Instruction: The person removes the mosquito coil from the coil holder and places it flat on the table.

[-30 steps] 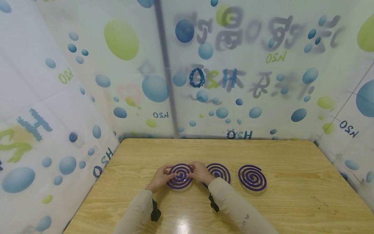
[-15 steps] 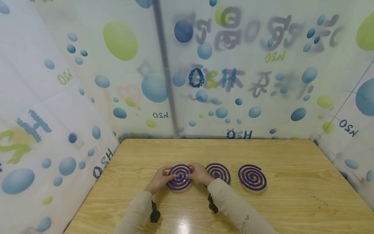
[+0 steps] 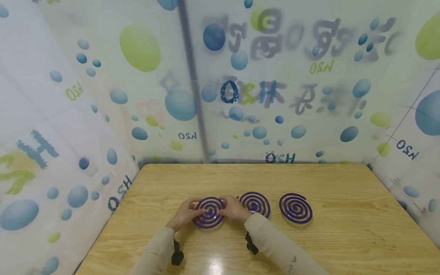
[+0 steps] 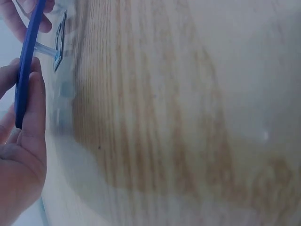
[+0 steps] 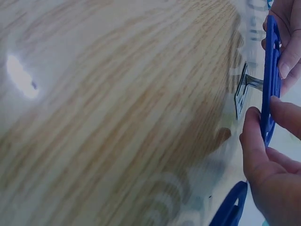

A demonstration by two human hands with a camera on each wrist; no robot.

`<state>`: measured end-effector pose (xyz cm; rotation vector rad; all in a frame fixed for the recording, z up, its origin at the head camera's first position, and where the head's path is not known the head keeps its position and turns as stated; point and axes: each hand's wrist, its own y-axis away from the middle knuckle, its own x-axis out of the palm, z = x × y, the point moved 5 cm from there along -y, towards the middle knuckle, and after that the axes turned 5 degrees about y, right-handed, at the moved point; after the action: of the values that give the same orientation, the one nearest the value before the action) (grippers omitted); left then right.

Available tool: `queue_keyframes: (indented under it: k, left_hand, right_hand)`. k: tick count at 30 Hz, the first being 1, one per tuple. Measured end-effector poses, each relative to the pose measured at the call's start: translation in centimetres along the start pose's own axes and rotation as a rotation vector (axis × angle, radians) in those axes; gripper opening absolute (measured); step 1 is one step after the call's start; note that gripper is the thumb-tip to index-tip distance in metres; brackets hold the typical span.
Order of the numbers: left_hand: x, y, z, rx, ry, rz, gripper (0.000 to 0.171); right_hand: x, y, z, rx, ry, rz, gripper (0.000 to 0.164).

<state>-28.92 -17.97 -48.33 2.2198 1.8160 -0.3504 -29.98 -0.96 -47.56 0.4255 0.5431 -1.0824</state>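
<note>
A purple mosquito coil (image 3: 208,212) is held between the two hands, over the left-middle of the table. My left hand (image 3: 185,215) pinches its left side, the thumb on the upper face and fingers below. On the opposite side my right hand (image 3: 236,209) pinches it the same way. Both wrist views show the coil edge-on, with a small metal stand (image 5: 241,92) under its centre, its stem meeting the coil. Whether the stand's flat base touches the table I cannot tell. A second mosquito coil (image 3: 253,206) is just beyond the right hand, partly covered by the wrist.
A third mosquito coil (image 3: 295,208) is farther right in the row. The wooden table (image 3: 350,236) has a glossy top that reflects light. Printed curtains (image 3: 288,76) with blue and green dots enclose its back and sides.
Both hands have moved slightly toward the person and to the left, carrying the held coil along. The other two coils stay where they were on the table.
</note>
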Motion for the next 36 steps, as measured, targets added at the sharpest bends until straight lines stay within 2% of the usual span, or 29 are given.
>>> queue_keyframes:
  k: [8, 14, 21, 36]
  left_hand:
    - [0.1, 0.2, -0.6, 0.010, -0.003, 0.028, 0.042]
    - [0.3, 0.1, 0.0, -0.012, -0.005, 0.024, 0.048]
    - [0.8, 0.4, 0.7, -0.074, 0.094, 0.041, 0.055]
    - [1.1, 0.5, 0.8, -0.122, 0.209, 0.036, 0.049]
  right_hand:
    - [0.1, -0.1, -0.3, -0.014, -0.059, 0.007, 0.052]
    - [0.1, -0.3, -0.6, 0.008, -0.083, -0.016, 0.048]
    - [0.0, -0.3, -0.3, 0.017, -0.093, -0.041, 0.047]
    - [0.0, -0.1, -0.2, -0.016, -0.097, -0.039, 0.045]
